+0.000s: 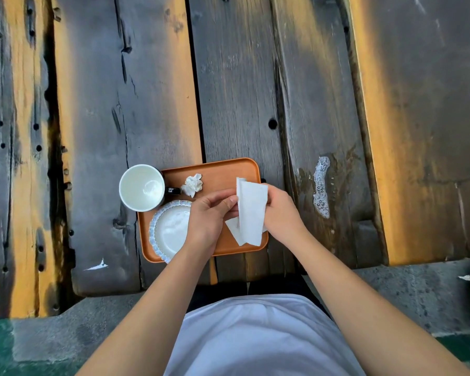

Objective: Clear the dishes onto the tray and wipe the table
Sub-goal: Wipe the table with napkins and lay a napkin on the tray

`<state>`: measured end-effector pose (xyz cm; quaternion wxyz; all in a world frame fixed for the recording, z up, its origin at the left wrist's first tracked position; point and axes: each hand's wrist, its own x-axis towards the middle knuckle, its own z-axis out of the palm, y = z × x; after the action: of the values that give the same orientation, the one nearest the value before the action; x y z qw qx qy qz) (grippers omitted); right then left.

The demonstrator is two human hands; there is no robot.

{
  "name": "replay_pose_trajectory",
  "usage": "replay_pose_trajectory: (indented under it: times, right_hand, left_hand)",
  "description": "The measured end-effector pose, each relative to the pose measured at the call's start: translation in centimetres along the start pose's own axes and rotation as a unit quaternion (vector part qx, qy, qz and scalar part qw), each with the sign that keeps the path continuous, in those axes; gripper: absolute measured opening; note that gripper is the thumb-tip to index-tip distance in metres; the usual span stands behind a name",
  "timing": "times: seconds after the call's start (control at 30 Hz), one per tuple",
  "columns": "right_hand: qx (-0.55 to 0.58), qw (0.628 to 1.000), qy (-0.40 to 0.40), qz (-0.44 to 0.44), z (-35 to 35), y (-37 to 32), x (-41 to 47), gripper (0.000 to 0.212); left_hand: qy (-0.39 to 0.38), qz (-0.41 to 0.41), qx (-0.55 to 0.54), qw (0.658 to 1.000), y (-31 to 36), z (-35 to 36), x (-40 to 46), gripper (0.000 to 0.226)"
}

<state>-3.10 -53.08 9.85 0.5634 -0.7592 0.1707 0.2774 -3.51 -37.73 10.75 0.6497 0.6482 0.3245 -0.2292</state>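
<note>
An orange tray (223, 169) lies on the dark wooden plank table (255, 77), near its front edge. A white mug (141, 187) with a dark handle stands at the tray's far left corner. A white plate with a bluish scalloped rim (171, 232) rests on the tray's near left part. A crumpled white tissue (192, 185) sits on the tray behind the plate. Above the tray, my left hand (209, 215) and my right hand (281, 210) both hold a folded white paper towel (251, 213) between them.
A foamy wet streak (321, 187) lies on the planks right of the tray. A small white smear (97, 265) marks the table's near left. Deep gaps run between the planks. Grey stone paving (418, 289) borders the table's near edge.
</note>
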Motion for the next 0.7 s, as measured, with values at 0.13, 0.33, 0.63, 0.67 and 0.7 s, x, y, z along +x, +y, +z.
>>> replay_pose_trajectory:
  times: [0.13,0.33,0.63,0.67,0.7]
  right_hand:
    - [-0.021,0.999,0.024,-0.002,0.2,0.4,0.2,0.025]
    - [-0.125,0.986,0.087,-0.071,0.0,0.8,-0.3,0.014]
    - [-0.086,0.994,-0.002,-0.062,0.2,0.5,-1.3,0.017]
    - [-0.056,0.997,-0.025,-0.054,0.2,0.4,-1.5,0.015]
    - [-0.041,0.997,-0.037,-0.052,0.3,0.4,-1.6,0.013]
  left_hand:
    - [0.007,-0.008,-0.001,1.0,0.1,0.5,-0.2,0.016]
    - [-0.023,-0.112,-0.089,0.989,0.9,0.4,-0.1,0.05]
    - [-0.083,0.101,0.208,0.969,0.6,-3.8,-0.2,0.062]
    - [-0.129,0.084,0.208,0.966,0.8,-4.0,0.1,0.07]
    - [-0.167,0.063,0.208,0.962,1.1,-4.1,0.4,0.073]
